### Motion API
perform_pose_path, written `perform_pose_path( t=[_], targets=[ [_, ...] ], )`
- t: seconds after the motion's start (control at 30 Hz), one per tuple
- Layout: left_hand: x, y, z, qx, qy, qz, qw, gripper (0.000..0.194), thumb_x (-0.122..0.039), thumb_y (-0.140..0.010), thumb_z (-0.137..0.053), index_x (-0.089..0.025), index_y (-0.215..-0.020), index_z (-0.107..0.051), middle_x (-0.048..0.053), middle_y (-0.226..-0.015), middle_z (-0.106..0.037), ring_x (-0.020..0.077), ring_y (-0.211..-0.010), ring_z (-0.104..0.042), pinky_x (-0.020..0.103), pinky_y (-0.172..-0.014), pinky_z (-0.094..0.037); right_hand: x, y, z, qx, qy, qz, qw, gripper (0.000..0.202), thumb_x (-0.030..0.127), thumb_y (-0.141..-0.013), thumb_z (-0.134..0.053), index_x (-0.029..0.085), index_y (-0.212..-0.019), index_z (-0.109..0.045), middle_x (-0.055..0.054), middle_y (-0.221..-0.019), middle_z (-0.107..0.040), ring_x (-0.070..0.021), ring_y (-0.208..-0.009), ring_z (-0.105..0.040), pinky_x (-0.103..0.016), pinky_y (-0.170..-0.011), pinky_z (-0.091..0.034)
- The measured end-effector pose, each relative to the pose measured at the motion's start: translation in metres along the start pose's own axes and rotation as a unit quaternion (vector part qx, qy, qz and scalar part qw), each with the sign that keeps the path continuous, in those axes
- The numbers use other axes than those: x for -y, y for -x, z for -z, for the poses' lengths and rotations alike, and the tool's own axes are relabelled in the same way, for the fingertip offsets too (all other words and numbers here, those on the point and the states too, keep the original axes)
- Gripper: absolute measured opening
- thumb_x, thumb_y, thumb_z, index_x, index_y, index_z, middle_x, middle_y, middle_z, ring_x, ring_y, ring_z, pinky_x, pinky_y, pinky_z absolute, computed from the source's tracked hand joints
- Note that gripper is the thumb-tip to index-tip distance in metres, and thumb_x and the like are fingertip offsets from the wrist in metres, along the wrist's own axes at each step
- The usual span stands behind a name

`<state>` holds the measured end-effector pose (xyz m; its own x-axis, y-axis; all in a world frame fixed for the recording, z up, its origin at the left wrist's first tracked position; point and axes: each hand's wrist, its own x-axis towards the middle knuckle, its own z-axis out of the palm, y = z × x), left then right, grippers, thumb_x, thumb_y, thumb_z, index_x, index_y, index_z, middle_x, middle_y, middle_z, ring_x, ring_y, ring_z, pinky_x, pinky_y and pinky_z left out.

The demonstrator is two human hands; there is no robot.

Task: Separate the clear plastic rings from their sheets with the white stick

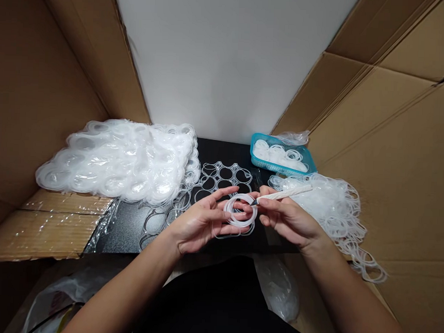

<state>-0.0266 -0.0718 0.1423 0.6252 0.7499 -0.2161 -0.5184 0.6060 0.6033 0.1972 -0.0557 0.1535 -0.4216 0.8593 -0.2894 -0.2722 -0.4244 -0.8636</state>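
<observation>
White rings [230, 214] between hands [215, 217], touching left fingers.

The tub [258, 162] is turquoise, the wall [225, 64] pale grey, the cardboard [407, 158] brown. The surface [222, 149] is black, speckled grey at one part. The rings [229, 217] are translucent white; the pen-like tool [286, 192] is white with a dark tip.

The person wears black clothing [217, 302] over the lap.
</observation>
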Motion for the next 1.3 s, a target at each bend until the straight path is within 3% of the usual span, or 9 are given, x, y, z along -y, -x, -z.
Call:
perform_pose_path(
  t=[0.3,0.4,0.53,0.67,0.8,0.9,1.0,1.1,1.3],
  targets=[
    [0.007,-0.003,0.002,0.022,-0.018,-0.035,0.999,0.074,0.004,-0.077,-0.059,-0.024,-0.144,-0.043,0.012,-0.133,-0.059,0.0289,-0.123,-0.06,0.05,-0.106,-0.047,0.0,-0.001,0.002,-0.016,-0.004,0.001,1.0,0.034,0.027,-0.073,-0.083,0.02,-0.073,-0.05,0.0,-0.094,-0.066,-0.012,-0.082,-0.064,-0.017,-0.059,-0.053],
    [0.009,-0.007,0.011,-0.009,-0.062,-0.045,0.997,0.069,-0.003,-0.082,-0.061,-0.025,-0.145,-0.042,0.014,-0.136,-0.057,0.0299,-0.125,-0.059,0.051,-0.105,-0.046,-0.001,-0.001,0.003,-0.017,-0.018,-0.009,1.0,0.033,0.026,-0.074,-0.083,0.021,-0.075,-0.05,0.0,-0.094,-0.067,-0.0131,-0.086,-0.066,-0.019,-0.066,-0.055],
    [0.014,-0.014,0.03,-0.107,-0.17,-0.151,0.968,0.06,-0.023,-0.093,-0.062,-0.029,-0.148,-0.038,0.013,-0.136,-0.059,0.0262,-0.128,-0.056,0.048,-0.112,-0.036,-0.005,-0.002,0.005,-0.009,-0.033,-0.022,0.999,0.032,0.025,-0.076,-0.081,0.021,-0.077,-0.05,-0.003,-0.094,-0.069,-0.0163,-0.096,-0.068,-0.026,-0.084,-0.056],
    [0.011,-0.012,0.032,-0.068,-0.214,-0.211,0.951,0.062,-0.033,-0.097,-0.061,-0.029,-0.152,-0.033,0.012,-0.139,-0.059,0.0259,-0.132,-0.053,0.048,-0.115,-0.03,-0.008,-0.006,0.003,0.018,-0.026,-0.015,0.999,0.031,0.027,-0.077,-0.079,0.021,-0.076,-0.049,-0.005,-0.106,-0.069,-0.02,-0.109,-0.065,-0.031,-0.095,-0.052],
    [0.002,-0.009,0.016,0.003,-0.24,-0.214,0.947,0.063,-0.034,-0.098,-0.059,-0.032,-0.154,-0.031,0.01,-0.137,-0.061,0.0259,-0.13,-0.054,0.048,-0.117,-0.025,-0.012,-0.01,-0.002,0.051,-0.009,0.004,0.999,0.03,0.03,-0.076,-0.081,0.021,-0.073,-0.052,-0.003,-0.102,-0.069,-0.0213,-0.109,-0.063,-0.035,-0.098,-0.05],
    [-0.001,-0.014,0.008,0.019,-0.25,-0.213,0.944,0.065,-0.032,-0.098,-0.059,-0.029,-0.156,-0.029,0.011,-0.134,-0.063,0.026,-0.125,-0.058,0.047,-0.112,-0.034,-0.016,-0.01,-0.006,0.072,-0.004,-0.001,0.997,0.029,0.033,-0.075,-0.081,0.022,-0.071,-0.054,-0.003,-0.098,-0.068,-0.0228,-0.108,-0.062,-0.037,-0.096,-0.05],
    [0.001,-0.025,0.01,0.013,-0.23,-0.182,0.956,0.069,-0.032,-0.096,-0.062,-0.034,-0.155,-0.028,0.012,-0.143,-0.056,0.0248,-0.105,-0.068,0.041,-0.094,-0.049,-0.018,-0.007,-0.011,0.104,-0.033,-0.024,0.994,0.028,0.03,-0.077,-0.08,0.021,-0.072,-0.054,-0.005,-0.105,-0.068,-0.0229,-0.112,-0.061,-0.035,-0.092,-0.051],
    [0.006,-0.033,0.016,0.004,-0.179,-0.149,0.973,0.068,-0.03,-0.093,-0.065,-0.034,-0.153,-0.033,0.013,-0.142,-0.056,0.024,-0.103,-0.067,0.037,-0.087,-0.05,-0.017,-0.004,-0.013,0.129,-0.09,-0.044,0.987,0.021,0.026,-0.081,-0.076,0.02,-0.079,-0.056,-0.006,-0.112,-0.067,-0.0217,-0.112,-0.062,-0.03,-0.084,-0.054],
    [0.011,-0.034,0.016,-0.05,-0.056,-0.05,0.996,0.042,-0.031,-0.098,-0.058,-0.021,-0.138,-0.052,0.012,-0.114,-0.067,0.0177,-0.088,-0.066,0.036,-0.082,-0.052,-0.012,-0.001,-0.009,0.082,-0.162,-0.036,0.983,0.022,0.02,-0.083,-0.074,0.021,-0.08,-0.052,-0.005,-0.108,-0.07,-0.0197,-0.108,-0.067,-0.025,-0.079,-0.057]
  ],
)
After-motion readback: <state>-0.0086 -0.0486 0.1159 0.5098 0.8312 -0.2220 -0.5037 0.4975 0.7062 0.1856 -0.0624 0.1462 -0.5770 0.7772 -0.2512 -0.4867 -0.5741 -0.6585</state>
